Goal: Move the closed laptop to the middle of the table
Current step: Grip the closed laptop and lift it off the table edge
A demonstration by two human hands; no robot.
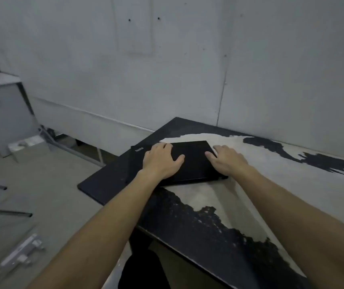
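Lying near the left end of the worn black surface (208, 236), the closed laptop (190, 161) has its long axis running left to right. The left hand (159, 162) rests flat on its lid with fingers (162, 148) spread, gripping nothing; the right hand (227, 160) curls loosely over its right edge, so the middle lies to the right.

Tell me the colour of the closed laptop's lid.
Plain black lid on the laptop, with small pale lettering near one corner; the head view shows it.

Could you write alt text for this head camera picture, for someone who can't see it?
Two bare hands rest on a closed black laptop near the left end of a worn black table: left hand flat on the lid, right hand at its right edge.
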